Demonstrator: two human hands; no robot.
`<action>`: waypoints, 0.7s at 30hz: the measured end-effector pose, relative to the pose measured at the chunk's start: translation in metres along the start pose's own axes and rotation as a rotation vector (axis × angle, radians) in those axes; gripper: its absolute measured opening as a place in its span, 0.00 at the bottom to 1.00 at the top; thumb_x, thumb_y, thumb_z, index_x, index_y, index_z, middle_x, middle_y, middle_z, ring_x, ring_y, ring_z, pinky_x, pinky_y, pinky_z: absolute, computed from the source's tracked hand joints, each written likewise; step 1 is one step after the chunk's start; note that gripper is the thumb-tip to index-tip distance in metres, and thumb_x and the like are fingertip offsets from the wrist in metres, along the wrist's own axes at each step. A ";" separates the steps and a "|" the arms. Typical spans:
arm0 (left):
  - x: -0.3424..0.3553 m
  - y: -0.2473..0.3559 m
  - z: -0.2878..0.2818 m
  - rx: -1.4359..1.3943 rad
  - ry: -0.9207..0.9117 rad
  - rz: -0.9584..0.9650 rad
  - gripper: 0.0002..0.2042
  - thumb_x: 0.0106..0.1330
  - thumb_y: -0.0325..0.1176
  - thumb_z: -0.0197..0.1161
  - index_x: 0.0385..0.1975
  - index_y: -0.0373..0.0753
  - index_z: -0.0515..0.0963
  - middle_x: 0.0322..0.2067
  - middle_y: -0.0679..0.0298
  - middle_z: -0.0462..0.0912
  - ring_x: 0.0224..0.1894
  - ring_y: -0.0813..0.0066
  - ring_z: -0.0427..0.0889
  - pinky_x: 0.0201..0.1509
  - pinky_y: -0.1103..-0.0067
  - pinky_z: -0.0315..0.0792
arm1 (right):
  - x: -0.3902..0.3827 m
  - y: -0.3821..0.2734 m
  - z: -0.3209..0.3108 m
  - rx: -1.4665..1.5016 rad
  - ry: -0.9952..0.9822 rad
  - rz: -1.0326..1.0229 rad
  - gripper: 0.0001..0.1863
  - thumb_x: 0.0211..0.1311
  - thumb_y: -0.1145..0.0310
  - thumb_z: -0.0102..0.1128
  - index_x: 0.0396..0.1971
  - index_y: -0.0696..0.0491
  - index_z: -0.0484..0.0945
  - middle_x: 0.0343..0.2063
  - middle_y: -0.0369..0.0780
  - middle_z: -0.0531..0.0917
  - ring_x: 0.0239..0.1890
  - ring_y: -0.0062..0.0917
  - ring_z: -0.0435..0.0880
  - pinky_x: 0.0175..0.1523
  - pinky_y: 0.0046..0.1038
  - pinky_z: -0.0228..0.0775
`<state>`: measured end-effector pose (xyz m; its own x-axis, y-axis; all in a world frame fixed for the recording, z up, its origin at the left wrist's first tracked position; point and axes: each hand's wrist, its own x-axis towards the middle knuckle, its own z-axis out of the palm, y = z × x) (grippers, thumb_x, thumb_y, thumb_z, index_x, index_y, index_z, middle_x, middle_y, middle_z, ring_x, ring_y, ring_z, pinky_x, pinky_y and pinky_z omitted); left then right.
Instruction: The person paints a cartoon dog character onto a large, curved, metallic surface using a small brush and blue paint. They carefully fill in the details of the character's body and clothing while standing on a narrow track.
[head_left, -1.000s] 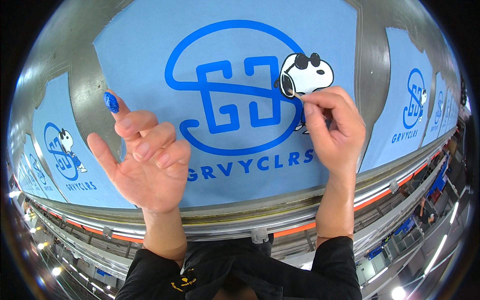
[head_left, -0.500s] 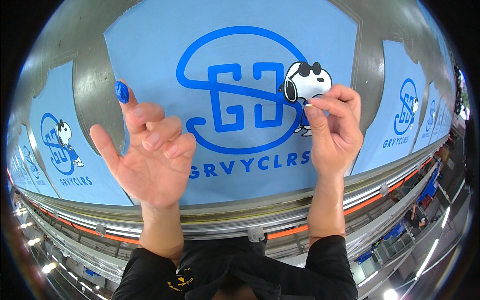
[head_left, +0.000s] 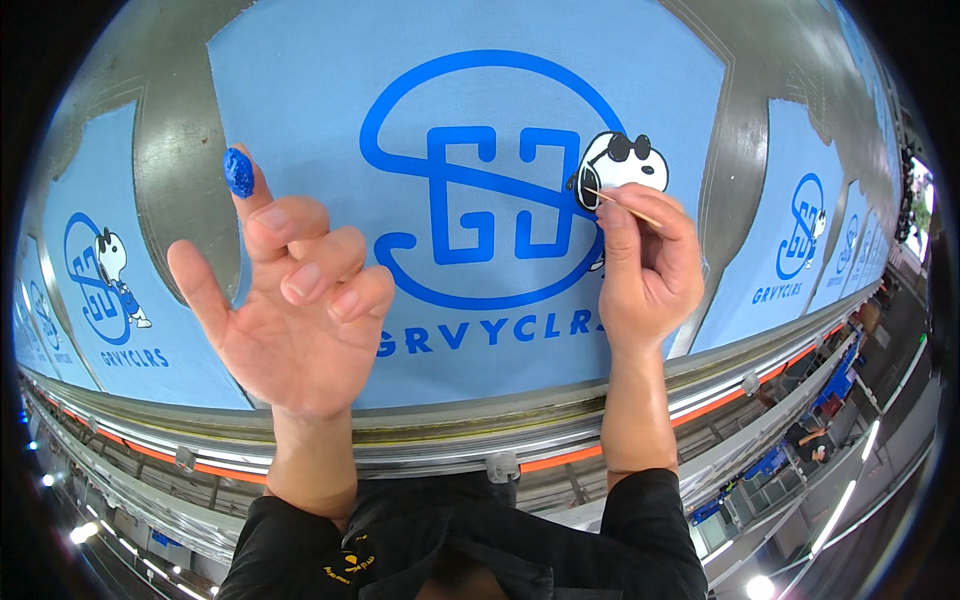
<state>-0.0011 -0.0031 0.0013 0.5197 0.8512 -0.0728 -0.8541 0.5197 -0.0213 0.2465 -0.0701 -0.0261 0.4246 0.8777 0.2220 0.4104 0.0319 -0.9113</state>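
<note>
My left hand (head_left: 300, 330) is held palm up with thumb and index finger stretched out and the other fingers loosely bent; it grips nothing. A thick blob of blue paste (head_left: 239, 173) coats its index fingertip. Between thumb and fingers of my right hand (head_left: 650, 270) is a thin wooden toothpick (head_left: 598, 194). Its tip is at the black ear of a printed cartoon dog (head_left: 650, 168) with sunglasses. The dog is part of a blue line emblem (head_left: 440, 210) on a light blue fabric piece (head_left: 300, 80). My right hand hides the dog's lower body.
The fabric lies flat on a grey table (head_left: 180, 170). Similar printed pieces lie at left (head_left: 100, 190) and right (head_left: 800, 150). Along the near edge run metal rails with an orange strip (head_left: 560, 459) and a clamp-like block (head_left: 502, 466). A person (head_left: 808, 440) is beyond, lower right.
My right hand has moved slightly left and turned, bringing the toothpick's tip to the dog's ear and showing its length. My left hand has shifted slightly left. The whole view has shifted a little.
</note>
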 end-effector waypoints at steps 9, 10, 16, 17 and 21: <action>0.000 -0.001 0.000 0.002 -0.008 0.007 0.30 0.79 0.56 0.39 0.72 0.45 0.61 0.51 0.72 0.73 0.46 0.76 0.69 0.52 0.75 0.63 | 0.002 -0.001 0.005 -0.105 -0.008 -0.065 0.08 0.56 0.85 0.68 0.36 0.60 0.83 0.36 0.43 0.88 0.38 0.27 0.87 0.41 0.23 0.78; 0.000 -0.001 0.000 0.002 -0.010 0.007 0.30 0.79 0.56 0.38 0.72 0.45 0.61 0.51 0.72 0.73 0.46 0.76 0.69 0.52 0.75 0.63 | 0.002 -0.001 0.005 -0.114 -0.010 -0.072 0.08 0.56 0.85 0.68 0.36 0.60 0.83 0.36 0.44 0.88 0.38 0.27 0.87 0.41 0.23 0.78; -0.001 0.000 -0.003 0.010 -0.023 0.004 0.30 0.79 0.57 0.38 0.73 0.45 0.60 0.52 0.71 0.73 0.47 0.76 0.69 0.53 0.75 0.63 | 0.000 -0.001 0.004 -0.107 -0.021 -0.016 0.08 0.57 0.84 0.68 0.36 0.60 0.83 0.36 0.43 0.88 0.37 0.27 0.87 0.42 0.23 0.77; -0.001 0.000 -0.003 0.009 -0.024 0.004 0.30 0.79 0.57 0.38 0.73 0.46 0.60 0.52 0.71 0.73 0.47 0.76 0.69 0.53 0.75 0.63 | 0.000 -0.001 0.003 -0.091 -0.016 0.008 0.08 0.57 0.84 0.68 0.36 0.60 0.83 0.36 0.43 0.88 0.37 0.27 0.87 0.42 0.23 0.77; -0.001 0.000 -0.002 0.012 -0.017 0.006 0.30 0.79 0.57 0.38 0.73 0.46 0.60 0.52 0.71 0.73 0.47 0.75 0.69 0.53 0.75 0.63 | 0.002 -0.002 0.004 -0.113 -0.024 -0.026 0.08 0.57 0.85 0.67 0.37 0.60 0.82 0.36 0.43 0.88 0.37 0.26 0.86 0.41 0.22 0.77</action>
<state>-0.0015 -0.0041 -0.0009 0.5147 0.8555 -0.0564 -0.8571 0.5151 -0.0090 0.2435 -0.0671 -0.0256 0.3938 0.8884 0.2358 0.5099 0.0023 -0.8602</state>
